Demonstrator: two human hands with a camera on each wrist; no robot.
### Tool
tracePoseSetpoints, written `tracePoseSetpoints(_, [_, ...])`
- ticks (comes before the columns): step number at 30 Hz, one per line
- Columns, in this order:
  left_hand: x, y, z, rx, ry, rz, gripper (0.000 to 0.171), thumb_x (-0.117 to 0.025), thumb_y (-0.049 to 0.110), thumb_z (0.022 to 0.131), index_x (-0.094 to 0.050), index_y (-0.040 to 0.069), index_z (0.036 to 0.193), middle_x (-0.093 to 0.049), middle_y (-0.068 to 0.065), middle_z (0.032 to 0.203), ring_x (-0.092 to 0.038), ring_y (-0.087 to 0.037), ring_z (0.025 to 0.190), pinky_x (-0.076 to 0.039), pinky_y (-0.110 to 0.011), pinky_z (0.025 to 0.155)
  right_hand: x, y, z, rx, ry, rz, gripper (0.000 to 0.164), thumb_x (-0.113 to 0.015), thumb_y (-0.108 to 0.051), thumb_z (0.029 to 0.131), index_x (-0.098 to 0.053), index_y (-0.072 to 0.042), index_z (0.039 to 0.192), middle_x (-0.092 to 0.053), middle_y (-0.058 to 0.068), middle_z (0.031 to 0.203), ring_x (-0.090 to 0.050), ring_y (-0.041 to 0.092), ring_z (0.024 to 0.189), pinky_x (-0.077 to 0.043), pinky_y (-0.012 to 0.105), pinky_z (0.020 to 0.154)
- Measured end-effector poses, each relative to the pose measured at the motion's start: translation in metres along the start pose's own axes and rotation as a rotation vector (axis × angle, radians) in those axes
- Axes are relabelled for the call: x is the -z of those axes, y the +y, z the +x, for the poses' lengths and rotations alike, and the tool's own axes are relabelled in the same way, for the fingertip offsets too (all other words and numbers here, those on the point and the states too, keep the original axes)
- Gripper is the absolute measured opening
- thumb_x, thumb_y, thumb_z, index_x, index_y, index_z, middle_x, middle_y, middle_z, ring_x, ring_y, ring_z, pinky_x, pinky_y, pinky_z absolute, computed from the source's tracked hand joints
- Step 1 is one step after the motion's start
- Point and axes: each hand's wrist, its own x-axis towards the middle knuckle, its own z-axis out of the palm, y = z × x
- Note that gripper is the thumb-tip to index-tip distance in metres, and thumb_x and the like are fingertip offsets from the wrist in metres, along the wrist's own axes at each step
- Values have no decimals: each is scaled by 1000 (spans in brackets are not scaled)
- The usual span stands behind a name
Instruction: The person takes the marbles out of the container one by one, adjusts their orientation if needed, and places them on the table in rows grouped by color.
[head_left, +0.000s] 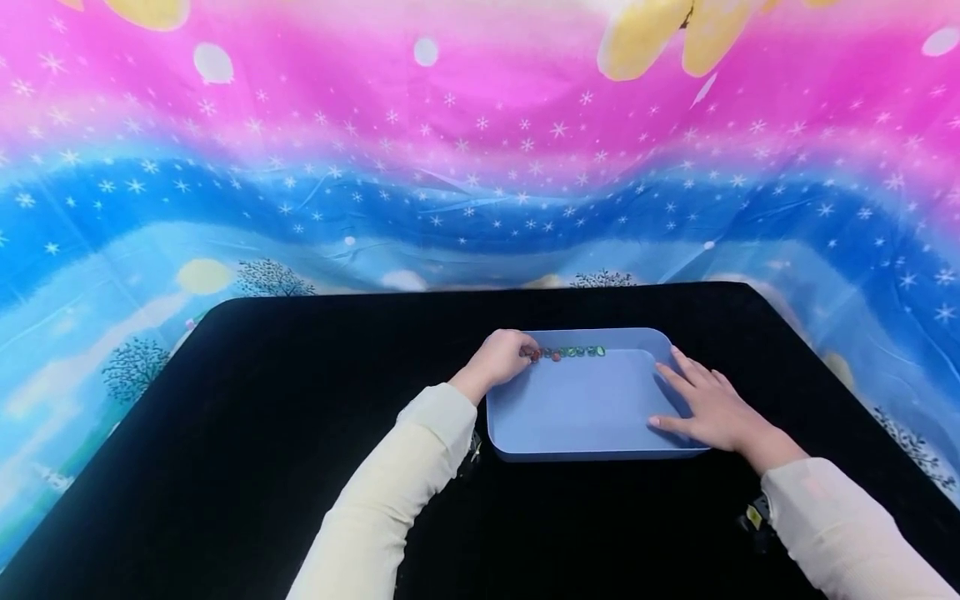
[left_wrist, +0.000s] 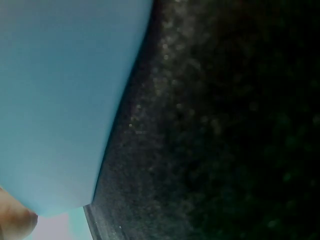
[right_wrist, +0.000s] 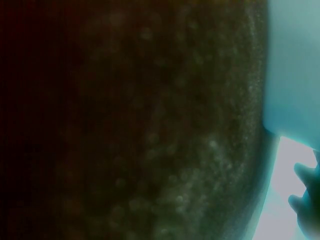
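Observation:
A blue-grey rectangular tray [head_left: 585, 408] lies on the black table. Along its back wall runs a row of small glass marbles [head_left: 581, 352], mostly clear with green; a reddish-brown marble [head_left: 556, 357] sits just in front of them. My left hand [head_left: 507, 357] reaches over the tray's back left corner, its bent fingers pinching a reddish-brown marble at the row's left end, partly hidden by the fingertips. On the right, my right hand [head_left: 708, 408] rests over the tray's side rim with fingers spread and straight. In the left wrist view, a fingertip [left_wrist: 15, 217] shows beside the tray's outer wall [left_wrist: 60, 100].
The black table [head_left: 225, 467] extends around the tray. Behind it hangs a pink and blue printed cloth [head_left: 480, 167]. Dark wrist devices [head_left: 757, 521] show beneath both cream sleeves [head_left: 397, 492].

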Motion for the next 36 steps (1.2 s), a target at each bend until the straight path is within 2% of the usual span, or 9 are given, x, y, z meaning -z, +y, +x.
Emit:
tracePoseSetpoints(12, [1, 0, 4, 72, -11, -19, 18, -55, 7, 83, -68, 15, 94, -62, 3, 92, -54, -9, 82, -42, -20, 63, -1, 0, 1, -4, -1, -8, 85, -52, -56, 76, -24, -3, 136, 1, 20, 141, -8, 42, 124, -6, 61, 91])
tracePoseSetpoints(24, [0, 0, 5, 97, -43, 37, 18, -55, 11, 84, -68, 18, 94, -61, 5, 93, -53, -10, 86, -44, -22, 69, -1, -1, 0, 3, 4, 1, 84, -52, -55, 77, -23, -3, 136, 1, 20, 141, -8, 42, 124, -6, 61, 91])
tracePoseSetpoints(36, [-3, 2, 6, 94, -30, 86, 17, -55, 15, 85, -68, 19, 96, -61, 5, 97, -53, -10, 90, -44, -23, 73, 0, -1, 0, 0, 6, -13, 85, -52, -56, 76, -24, -2, 135, -1, 21, 141, -9, 42, 124, -7, 62, 91])
